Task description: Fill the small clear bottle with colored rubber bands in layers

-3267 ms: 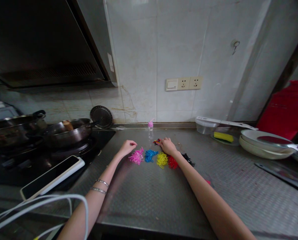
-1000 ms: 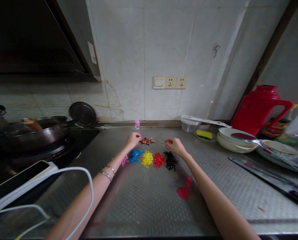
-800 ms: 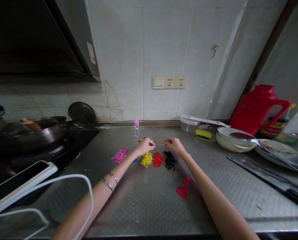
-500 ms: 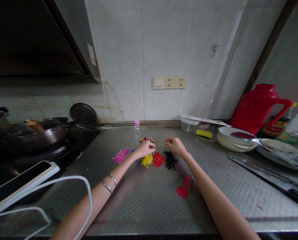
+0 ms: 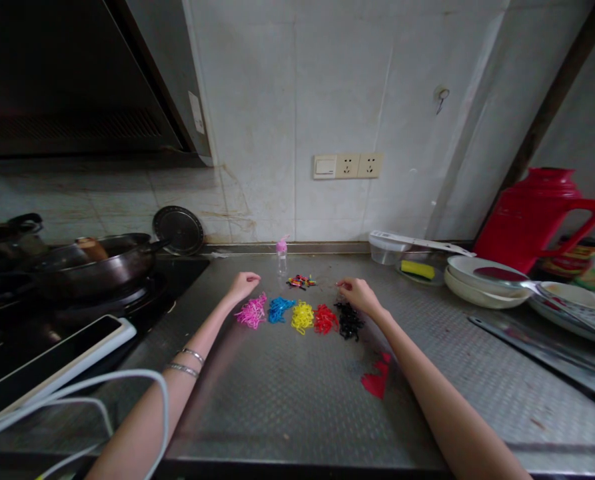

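Five small heaps of thin elastic bands lie in a row on the steel counter [image 5: 287, 400]: pink [image 5: 251, 312], blue [image 5: 280, 309], yellow [image 5: 302, 317], red [image 5: 324, 320] and black [image 5: 350, 321]. Behind them sits a small mixed-colour heap [image 5: 301, 282]. My left hand [image 5: 244, 284] rests just behind the pink heap with its fingers curled shut; what is inside them is hidden. My right hand [image 5: 357, 293] hovers over the far edge of the black heap, fingertips pinched together on something too small to name.
A tiny bottle with a pink cap [image 5: 281, 256] stands behind the heaps. A red scrap [image 5: 377, 382] lies near my right forearm. At left are a stove with a pan [image 5: 97, 267] and a phone [image 5: 57, 363] with a white cable; at right are plates [image 5: 482, 283], a sponge [image 5: 416, 269] and a red jug [image 5: 532, 213].
My left hand has swung from the mixed heap in the middle back left to the pink heap, uncovering the blue heap. My right hand has stayed by the black heap.
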`<state>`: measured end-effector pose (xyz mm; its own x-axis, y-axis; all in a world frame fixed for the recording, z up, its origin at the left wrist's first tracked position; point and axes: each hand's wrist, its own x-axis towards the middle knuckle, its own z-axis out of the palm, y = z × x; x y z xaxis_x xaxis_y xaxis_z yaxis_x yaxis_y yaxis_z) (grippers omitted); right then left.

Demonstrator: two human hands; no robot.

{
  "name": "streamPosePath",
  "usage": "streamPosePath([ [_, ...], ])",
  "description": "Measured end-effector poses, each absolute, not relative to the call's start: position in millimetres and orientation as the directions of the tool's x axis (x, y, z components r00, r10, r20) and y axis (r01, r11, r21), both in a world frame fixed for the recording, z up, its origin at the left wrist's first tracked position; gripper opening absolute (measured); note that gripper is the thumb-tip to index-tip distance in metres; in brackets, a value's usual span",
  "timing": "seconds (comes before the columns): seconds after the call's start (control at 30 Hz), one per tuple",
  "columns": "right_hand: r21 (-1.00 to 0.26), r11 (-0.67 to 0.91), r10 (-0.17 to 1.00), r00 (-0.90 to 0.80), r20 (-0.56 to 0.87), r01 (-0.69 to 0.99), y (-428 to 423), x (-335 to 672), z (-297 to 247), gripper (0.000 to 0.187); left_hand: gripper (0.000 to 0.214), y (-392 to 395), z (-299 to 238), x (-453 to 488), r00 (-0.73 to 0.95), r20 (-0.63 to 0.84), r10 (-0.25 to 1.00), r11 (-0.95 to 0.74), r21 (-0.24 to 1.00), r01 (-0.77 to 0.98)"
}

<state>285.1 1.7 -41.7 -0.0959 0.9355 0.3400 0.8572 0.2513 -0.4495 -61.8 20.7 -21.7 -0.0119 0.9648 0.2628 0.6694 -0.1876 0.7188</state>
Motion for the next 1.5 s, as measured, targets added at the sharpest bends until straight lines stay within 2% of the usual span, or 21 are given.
streamPosePath([
  [0.17,-0.368,0.254,0.930,-0.122,0.347,0.894,-6.2,273.3,-37.3,0.027,0.023,21.5,-32.8,-69.7,-0.079,0.214,0.974,-0.107,0.733,0.672],
  [0.33,-0.317,0.335,0.906,-0.212,0.365,0.887,-10.4,262.2,-35.9,0.029,0.022,23.5,-43.8,-79.8,-0.171,0.206,0.964,-0.052,0.771,0.635],
  [0.8,-0.343,0.293,0.946,-0.219,0.239,0.892,33.3,232.7,-34.1,0.031,0.020,29.2,-53.9,-85.8,-0.181,0.235,0.955,-0.063,0.759,0.648],
  [1.03,-0.184,0.366,0.922,-0.330,0.202,0.912,39.6,217.6,-30.1,0.025,0.019,27.7,-52.1,-83.5,-0.190,0.224,0.956,-0.044,0.747,0.663],
  [1.17,-0.148,0.367,0.920,-0.335,0.204,0.918,39.2,211.3,-28.7,0.026,0.020,27.0,-52.5,-83.1,-0.185,0.240,0.953,-0.052,0.730,0.682],
  [1.3,-0.199,0.386,0.913,-0.342,0.223,0.901,37.0,209.3,-27.0,0.026,0.019,26.7,-52.8,-83.2,-0.182,0.245,0.952,-0.058,0.732,0.679],
  [1.5,-0.412,0.381,0.912,-0.263,0.315,0.828,24.9,236.6,-23.6,0.023,0.019,27.3,-52.9,-83.0,-0.186,0.234,0.954,-0.046,0.729,0.683],
])
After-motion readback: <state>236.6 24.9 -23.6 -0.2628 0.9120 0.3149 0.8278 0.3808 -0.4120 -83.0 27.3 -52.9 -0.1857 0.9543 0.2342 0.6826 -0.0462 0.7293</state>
